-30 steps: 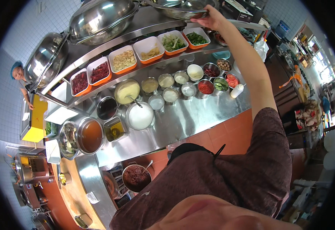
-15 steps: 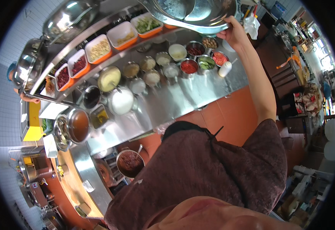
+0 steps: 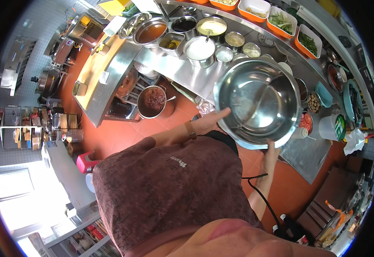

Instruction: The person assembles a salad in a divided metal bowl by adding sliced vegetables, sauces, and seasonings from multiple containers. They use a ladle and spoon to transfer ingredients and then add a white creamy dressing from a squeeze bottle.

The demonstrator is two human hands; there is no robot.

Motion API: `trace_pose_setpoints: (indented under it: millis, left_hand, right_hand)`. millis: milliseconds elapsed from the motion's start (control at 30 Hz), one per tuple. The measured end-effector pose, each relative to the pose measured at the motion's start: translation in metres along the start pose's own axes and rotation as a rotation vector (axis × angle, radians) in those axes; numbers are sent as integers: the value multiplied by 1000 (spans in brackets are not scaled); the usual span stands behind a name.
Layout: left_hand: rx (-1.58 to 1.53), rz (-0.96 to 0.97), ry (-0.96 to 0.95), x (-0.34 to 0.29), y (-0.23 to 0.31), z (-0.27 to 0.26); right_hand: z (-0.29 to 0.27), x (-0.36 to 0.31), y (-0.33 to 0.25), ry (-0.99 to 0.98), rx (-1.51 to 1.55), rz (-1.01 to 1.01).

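In front of my body I hold a large shiny steel mixing bowl (image 3: 262,103), its inside facing up toward me. My left hand (image 3: 208,122) grips its left rim, thumb over the edge and the other fingers hidden below. At the near rim is my right hand (image 3: 272,155), also closed on the bowl, with most of its fingers out of sight. Nothing shows inside the bowl beyond bright reflections. It overlaps the steel counter (image 3: 165,64) and covers some of the small containers there.
Along the counter stand a pot of white contents (image 3: 199,51), a bowl of brown liquid (image 3: 150,32) and several small tins. Orange-and-white tubs of vegetables (image 3: 282,21) line the shelf above. A pot of dark red food (image 3: 153,101) stands low by the counter. A white squeeze bottle (image 3: 299,133) is near the bowl.
The bowl has come down from the shelf to in front of my body. My right hand still holds it, and my left hand, unseen before, now grips it too. My view has turned.
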State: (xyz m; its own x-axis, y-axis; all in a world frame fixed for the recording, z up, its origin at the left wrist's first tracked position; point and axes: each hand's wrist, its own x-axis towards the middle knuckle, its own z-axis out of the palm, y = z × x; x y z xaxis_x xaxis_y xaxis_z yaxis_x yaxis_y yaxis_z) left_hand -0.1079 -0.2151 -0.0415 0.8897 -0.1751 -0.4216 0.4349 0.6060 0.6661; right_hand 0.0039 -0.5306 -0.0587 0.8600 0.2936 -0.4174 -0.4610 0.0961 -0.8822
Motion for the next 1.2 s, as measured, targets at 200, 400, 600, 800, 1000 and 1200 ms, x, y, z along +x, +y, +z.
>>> trace_pose_setpoints:
  millis: [200,400,600,800,1000,1200]
  left_hand:
    - [65,121,473,-38,-35,12]
    - [-226,128,521,-66,-34,-6]
    - [-435,196,388,-31,-22,-25]
    - [-219,222,507,-23,-17,-30]
    - [-221,325,815,-4,-32,-13]
    - [-251,316,915,39,-51,44]
  right_hand:
    - [52,4,6,-120,-134,9]
    - [110,9,2,-166,35,31]
    - [158,14,-6,-226,80,18]
    - [126,54,-4,-512,-200,17]
    - [-43,185,-80,-520,-742,-128]
    - [-253,331,-139,136,-1678,-137]
